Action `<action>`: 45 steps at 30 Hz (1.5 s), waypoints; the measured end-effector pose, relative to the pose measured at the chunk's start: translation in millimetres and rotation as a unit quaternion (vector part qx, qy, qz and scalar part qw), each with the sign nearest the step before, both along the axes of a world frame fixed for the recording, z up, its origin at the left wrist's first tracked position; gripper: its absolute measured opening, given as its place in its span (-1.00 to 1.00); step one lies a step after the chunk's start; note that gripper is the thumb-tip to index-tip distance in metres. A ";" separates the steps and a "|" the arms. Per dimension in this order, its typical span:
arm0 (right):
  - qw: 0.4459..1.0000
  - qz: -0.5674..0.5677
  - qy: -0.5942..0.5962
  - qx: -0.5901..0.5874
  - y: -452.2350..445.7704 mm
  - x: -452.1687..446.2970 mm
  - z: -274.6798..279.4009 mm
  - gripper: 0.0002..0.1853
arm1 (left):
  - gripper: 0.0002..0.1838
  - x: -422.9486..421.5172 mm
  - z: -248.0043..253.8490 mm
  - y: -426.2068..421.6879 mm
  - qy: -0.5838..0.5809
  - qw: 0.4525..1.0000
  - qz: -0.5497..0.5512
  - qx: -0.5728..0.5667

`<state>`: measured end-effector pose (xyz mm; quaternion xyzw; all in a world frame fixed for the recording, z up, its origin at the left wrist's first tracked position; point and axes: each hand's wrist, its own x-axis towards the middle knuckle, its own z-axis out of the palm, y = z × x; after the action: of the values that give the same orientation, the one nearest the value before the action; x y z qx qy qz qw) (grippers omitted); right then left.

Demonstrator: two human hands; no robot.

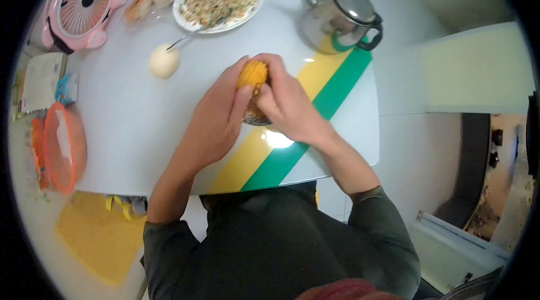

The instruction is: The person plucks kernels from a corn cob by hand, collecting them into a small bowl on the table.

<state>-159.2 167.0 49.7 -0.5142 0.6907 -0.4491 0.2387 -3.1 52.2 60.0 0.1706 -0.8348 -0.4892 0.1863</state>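
A yellow corn cob (253, 74) is held between both hands above the middle of the table. My left hand (220, 110) wraps round its left side, the thumb pressed on the kernels. From the right, my right hand (289, 103) grips it with bent fingers, its thumb against the cob. Directly beneath the hands, a small dark-patterned dish (257, 118) shows only in part. What lies in that dish is mostly hidden by the hands.
Behind stand a plate of chopped food (219, 5) with a spoon, bagged bread (147, 1) and a steel kettle (343, 16). A white bun (164, 61) lies left of centre. At far left are a pink fan (84, 5) and an orange basket (76, 148).
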 end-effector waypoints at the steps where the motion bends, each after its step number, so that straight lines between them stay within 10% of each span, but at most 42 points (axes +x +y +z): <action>1: 1.000 0.003 -0.006 0.000 -0.3 -1.1 1.4 -0.49 | -0.49 -1.7 1.8 -0.6 0.000 1.000 0.001 0.006; 45: 1.000 0.016 0.012 -0.020 0.2 -5.5 -5.3 -0.56 | -0.50 -4.5 -3.8 -0.5 0.009 1.000 0.002 0.002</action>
<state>-164.7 167.2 44.4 -0.5351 0.6760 -0.4526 0.2275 -7.6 51.8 56.2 0.1682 -0.8318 -0.4922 0.1940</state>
